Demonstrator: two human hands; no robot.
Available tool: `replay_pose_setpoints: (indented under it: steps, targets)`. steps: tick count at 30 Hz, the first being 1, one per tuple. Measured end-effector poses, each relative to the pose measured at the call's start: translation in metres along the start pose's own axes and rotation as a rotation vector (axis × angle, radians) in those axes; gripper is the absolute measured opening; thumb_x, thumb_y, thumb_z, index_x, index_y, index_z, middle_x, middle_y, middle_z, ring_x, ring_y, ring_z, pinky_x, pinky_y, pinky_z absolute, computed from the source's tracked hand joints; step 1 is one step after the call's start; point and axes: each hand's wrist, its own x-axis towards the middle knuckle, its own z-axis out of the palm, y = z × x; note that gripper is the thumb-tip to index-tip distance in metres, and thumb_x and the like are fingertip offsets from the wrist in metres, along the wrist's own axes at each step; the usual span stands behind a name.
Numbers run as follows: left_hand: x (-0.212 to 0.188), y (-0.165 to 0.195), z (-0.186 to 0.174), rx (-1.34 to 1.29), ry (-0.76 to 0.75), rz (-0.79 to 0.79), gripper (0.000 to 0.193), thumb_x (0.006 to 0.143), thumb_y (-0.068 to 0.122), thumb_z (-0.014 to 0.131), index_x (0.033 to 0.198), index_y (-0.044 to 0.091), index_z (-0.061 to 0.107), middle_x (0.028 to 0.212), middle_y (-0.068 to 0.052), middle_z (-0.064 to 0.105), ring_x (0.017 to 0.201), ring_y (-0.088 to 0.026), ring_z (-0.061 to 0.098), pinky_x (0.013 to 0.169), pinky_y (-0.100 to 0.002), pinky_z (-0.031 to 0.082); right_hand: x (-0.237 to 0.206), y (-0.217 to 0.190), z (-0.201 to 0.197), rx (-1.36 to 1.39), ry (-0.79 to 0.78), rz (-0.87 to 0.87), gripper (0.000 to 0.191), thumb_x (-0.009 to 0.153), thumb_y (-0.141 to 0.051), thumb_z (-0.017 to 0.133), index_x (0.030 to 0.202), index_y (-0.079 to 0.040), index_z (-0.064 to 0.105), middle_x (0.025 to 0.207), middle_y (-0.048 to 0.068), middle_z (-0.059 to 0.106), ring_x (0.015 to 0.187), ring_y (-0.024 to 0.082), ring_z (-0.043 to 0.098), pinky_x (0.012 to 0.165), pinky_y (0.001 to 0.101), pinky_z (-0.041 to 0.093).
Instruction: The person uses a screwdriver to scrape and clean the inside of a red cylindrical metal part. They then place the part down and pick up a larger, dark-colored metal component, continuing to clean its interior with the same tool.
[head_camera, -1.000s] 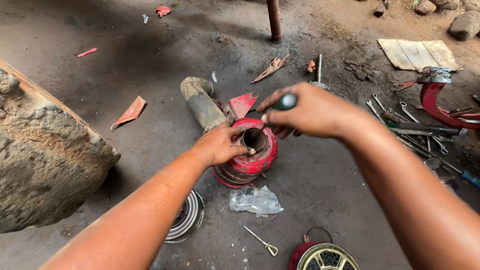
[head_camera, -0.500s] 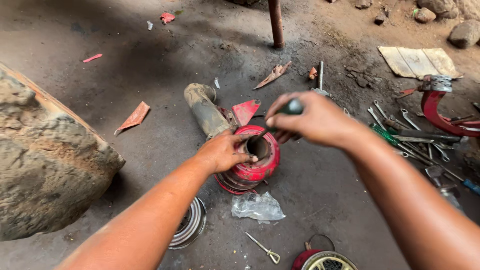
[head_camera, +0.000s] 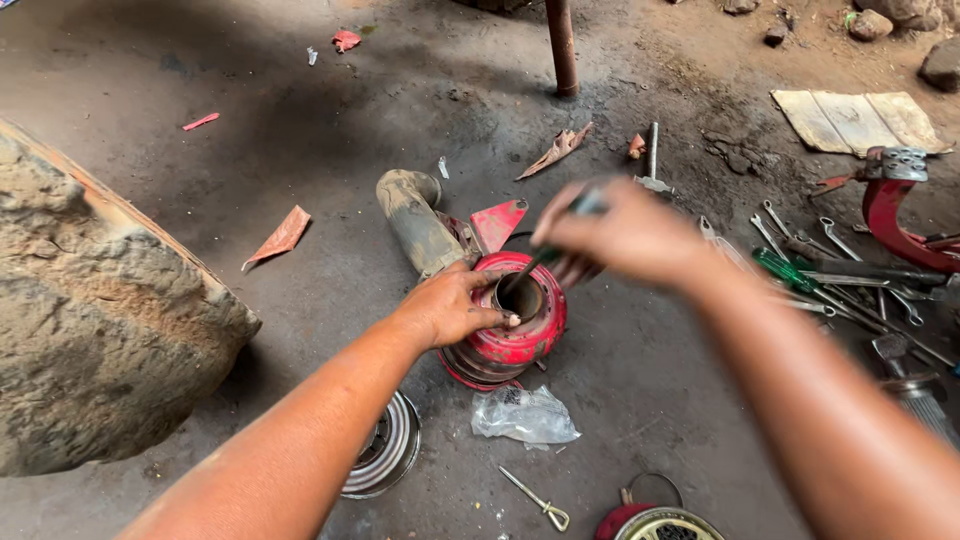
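Head cam: left hand (head_camera: 452, 305) grips red housing (head_camera: 515, 335) on dirt floor (head_camera: 660, 380); right hand (head_camera: 625, 235), blurred, clenched on screwdriver (head_camera: 545, 255), tip in housing's bore. Wrenches (head_camera: 830, 250) lie nearby, at right.

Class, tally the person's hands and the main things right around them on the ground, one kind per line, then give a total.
Hands: 2, left hand, right hand
Red housing: 1
Screwdriver: 1
Plastic bag: 1
Pulley wheel: 1
Total: 6
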Motion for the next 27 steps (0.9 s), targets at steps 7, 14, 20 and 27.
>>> replay_pose_setpoints:
  steps: [7, 14, 20, 27]
  targets:
    - [0.003, 0.004, 0.004, 0.027, -0.032, -0.054, 0.075, 0.073, 0.058, 0.079, 0.138, 0.023, 0.064, 0.124, -0.017, 0.059, 0.121, -0.036, 0.057, 0.103, -0.045, 0.045, 0.027, 0.064, 0.020, -0.315, 0.013, -0.272, 0.016, 0.084, -0.020, 0.076, 0.095, -0.009, 0.079, 0.086, 0.002, 0.078, 0.078, 0.011, 0.070, 0.074, 0.0297, 0.056]
    - [0.000, 0.006, 0.000, 0.004, -0.020, -0.029, 0.074, 0.073, 0.055, 0.077, 0.140, 0.026, 0.063, 0.123, -0.014, 0.060, 0.120, -0.034, 0.059, 0.102, -0.044, 0.047, 0.020, 0.050, 0.028, 0.043, -0.076, -0.136, 0.015, 0.086, -0.021, 0.070, 0.094, -0.008, 0.074, 0.081, 0.003, 0.076, 0.070, 0.013, 0.073, 0.066, 0.0314, 0.062]
    - [0.000, 0.011, -0.001, 0.001, -0.055, -0.076, 0.079, 0.070, 0.060, 0.079, 0.140, 0.027, 0.062, 0.122, -0.015, 0.060, 0.121, -0.034, 0.059, 0.103, -0.043, 0.047, 0.029, 0.063, 0.022, -0.164, 0.187, -0.096, 0.026, 0.088, -0.034, 0.075, 0.096, -0.009, 0.077, 0.084, 0.006, 0.078, 0.070, 0.014, 0.072, 0.066, 0.0340, 0.059]
    - [-0.001, 0.015, -0.003, 0.019, -0.024, -0.015, 0.078, 0.072, 0.061, 0.078, 0.139, 0.025, 0.063, 0.126, -0.017, 0.058, 0.123, -0.037, 0.056, 0.103, -0.046, 0.045, 0.017, 0.048, 0.026, -0.647, 0.130, -0.274, 0.029, 0.074, -0.040, 0.082, 0.096, -0.020, 0.080, 0.087, 0.009, 0.077, 0.080, 0.027, 0.072, 0.074, 0.0401, 0.055]
